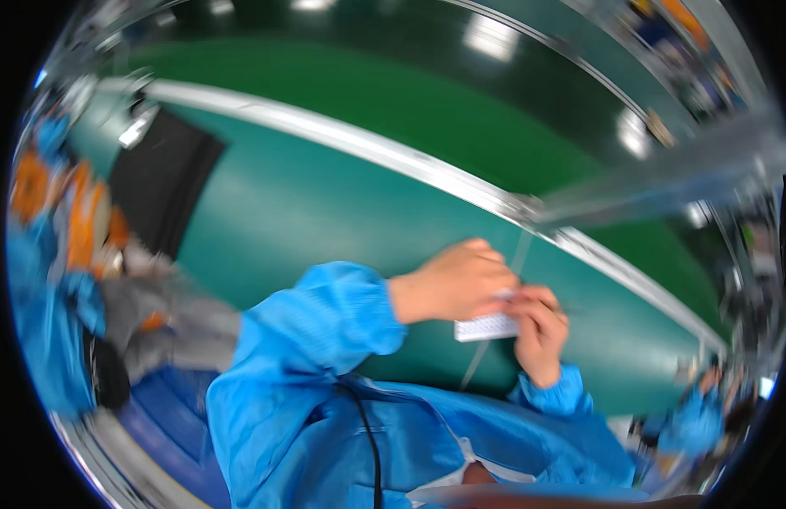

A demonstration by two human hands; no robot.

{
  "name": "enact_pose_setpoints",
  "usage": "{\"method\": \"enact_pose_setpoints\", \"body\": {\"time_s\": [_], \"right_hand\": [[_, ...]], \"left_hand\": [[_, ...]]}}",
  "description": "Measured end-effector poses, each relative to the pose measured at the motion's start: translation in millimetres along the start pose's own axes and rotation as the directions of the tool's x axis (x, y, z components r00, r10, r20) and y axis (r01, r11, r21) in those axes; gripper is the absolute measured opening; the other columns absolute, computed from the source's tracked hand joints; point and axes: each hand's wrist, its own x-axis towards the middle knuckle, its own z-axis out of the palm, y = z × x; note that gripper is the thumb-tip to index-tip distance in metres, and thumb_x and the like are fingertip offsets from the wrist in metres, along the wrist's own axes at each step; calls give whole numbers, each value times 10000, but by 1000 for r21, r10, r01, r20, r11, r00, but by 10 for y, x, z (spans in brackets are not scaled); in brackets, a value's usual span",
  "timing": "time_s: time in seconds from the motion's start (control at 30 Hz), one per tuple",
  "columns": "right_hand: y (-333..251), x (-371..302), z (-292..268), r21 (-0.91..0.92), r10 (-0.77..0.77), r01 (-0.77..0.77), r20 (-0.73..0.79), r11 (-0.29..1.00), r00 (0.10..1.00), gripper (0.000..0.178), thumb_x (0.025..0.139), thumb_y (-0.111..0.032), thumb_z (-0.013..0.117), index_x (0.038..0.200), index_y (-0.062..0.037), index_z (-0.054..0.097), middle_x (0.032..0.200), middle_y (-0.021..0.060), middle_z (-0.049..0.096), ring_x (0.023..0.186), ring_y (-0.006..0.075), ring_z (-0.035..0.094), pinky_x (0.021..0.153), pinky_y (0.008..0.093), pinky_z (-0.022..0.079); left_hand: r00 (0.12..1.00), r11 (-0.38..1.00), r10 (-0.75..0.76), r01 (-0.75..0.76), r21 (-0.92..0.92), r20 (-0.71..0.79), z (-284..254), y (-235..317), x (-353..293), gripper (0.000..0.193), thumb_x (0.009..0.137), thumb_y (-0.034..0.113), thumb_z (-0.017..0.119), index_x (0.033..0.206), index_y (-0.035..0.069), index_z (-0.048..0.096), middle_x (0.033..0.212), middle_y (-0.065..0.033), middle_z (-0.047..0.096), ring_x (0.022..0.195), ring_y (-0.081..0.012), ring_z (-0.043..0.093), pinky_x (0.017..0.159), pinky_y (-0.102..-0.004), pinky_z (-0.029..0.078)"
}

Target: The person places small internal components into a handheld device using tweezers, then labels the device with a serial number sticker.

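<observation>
Both my hands meet over the green bench, in the middle right of the head view. Between them is a small white rectangular piece point(486, 327) with rows of small marks on its face, partly covered by the fingers. My left hand point(456, 282) is closed with its back toward me, its fingers curled at the upper edge of the piece. Against the right end of the piece, my right hand point(541, 331) is closed with bent fingers. The fingertips of the two hands come together just above it, and motion blur hides their exact grip.
The green bench top point(299, 212) has a pale metal edge point(359, 140) along its far side. A black mat point(164, 174) lies on its left part. A grey metal post point(664, 174) rises at the right. People in blue sit at the far left point(36, 297) and lower right point(694, 424).
</observation>
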Motion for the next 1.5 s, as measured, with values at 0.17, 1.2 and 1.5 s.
{"method": "enact_pose_setpoints", "body": {"time_s": [0.17, 1.2, 1.5], "right_hand": [[-46, -71, -78, 1, 30, -30, 12, 1000, 999, 149, 926, 87, 583, 879, 20, 707, 1010, 155, 690, 833, 219, 655, 749, 310, 521], [205, -176, -5, 202, 83, -88, 35, 976, 996, 140, 1054, -2, 563, 1034, 12, 700, 1143, 58, 669, 803, 112, 572, 732, 247, 460], [373, -138, -54, 276, 75, -80, 27, 958, 997, 150, 1023, 14, 539, 1032, 24, 689, 1263, 115, 690, 766, 102, 570, 705, 243, 468]], "left_hand": [[1000, 999, -2, 1, -38, -24, 158, 13, 71, 204, 814, 273, 790, 905, 123, 686, 838, -25, 678, 880, -245, 654, 836, -399, 463], [995, 999, 23, -18, 52, -96, 244, 0, 32, 219, 859, 308, 724, 923, 100, 744, 1054, -94, 733, 919, -326, 720, 757, -474, 565], [998, 995, 4, 2, 99, -63, 277, -11, 99, 188, 868, 274, 728, 912, 96, 769, 1082, -87, 727, 988, -309, 715, 787, -468, 577]]}}
